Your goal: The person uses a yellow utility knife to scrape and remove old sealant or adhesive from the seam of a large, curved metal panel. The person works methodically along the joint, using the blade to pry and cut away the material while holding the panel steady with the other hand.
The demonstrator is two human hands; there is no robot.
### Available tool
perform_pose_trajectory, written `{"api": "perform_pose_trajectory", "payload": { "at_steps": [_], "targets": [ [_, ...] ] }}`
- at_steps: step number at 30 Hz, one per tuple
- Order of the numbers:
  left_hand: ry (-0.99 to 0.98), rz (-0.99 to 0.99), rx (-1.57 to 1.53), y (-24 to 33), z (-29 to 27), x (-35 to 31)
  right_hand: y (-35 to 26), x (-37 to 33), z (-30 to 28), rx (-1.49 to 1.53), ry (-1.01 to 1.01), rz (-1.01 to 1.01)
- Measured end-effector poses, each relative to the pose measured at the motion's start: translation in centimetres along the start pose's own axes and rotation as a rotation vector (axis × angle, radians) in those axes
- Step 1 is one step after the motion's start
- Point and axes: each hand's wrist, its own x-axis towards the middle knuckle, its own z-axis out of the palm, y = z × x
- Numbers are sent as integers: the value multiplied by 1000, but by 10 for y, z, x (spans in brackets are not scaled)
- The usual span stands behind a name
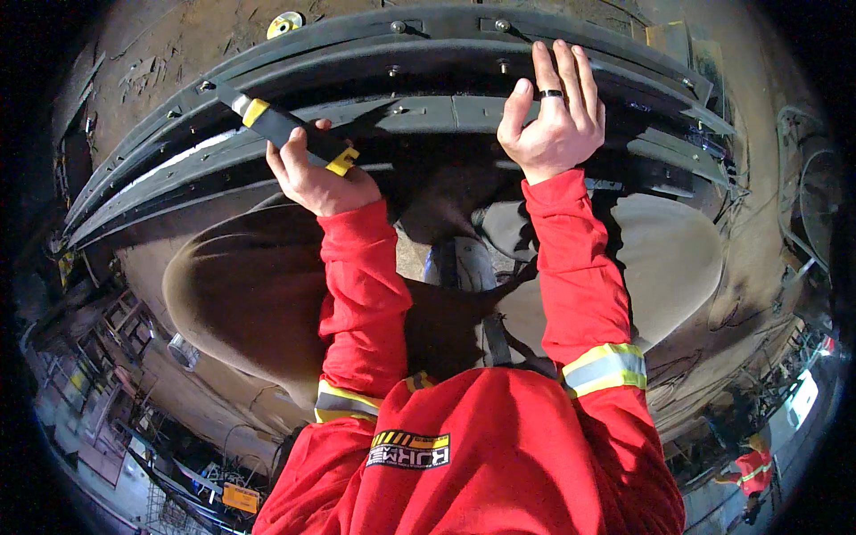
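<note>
My left hand (325,174) is closed around a thick-handled tool (283,127). The tool has a black grip with yellow bands, a silver collar and a narrow grey end pointing up and left. That end lies over the dark curved metal rails (428,53), near a bolt; whether it touches cannot be made out. My right hand (557,116) rests with fingers stretched out over the same rails, its back toward me and a dark ring on one finger. Nothing is seen in it. Bolts (398,27) stick out along the rails.
My knees, in brown trousers (241,276), are spread below the rails. A small yellow-and-white disc (284,24) lies on the brown ground beyond. A hose-like loop (794,196) stands at the right. Another person in red (755,471) is far off at lower right.
</note>
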Motion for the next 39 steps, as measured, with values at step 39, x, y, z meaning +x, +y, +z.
{"api": "perform_pose_trajectory", "payload": {
  "at_steps": [39],
  "targets": [
    [-935, 67, 1374, 175, 20, 36, 23, 73, -58, 192, -961, 123]
  ]
}}
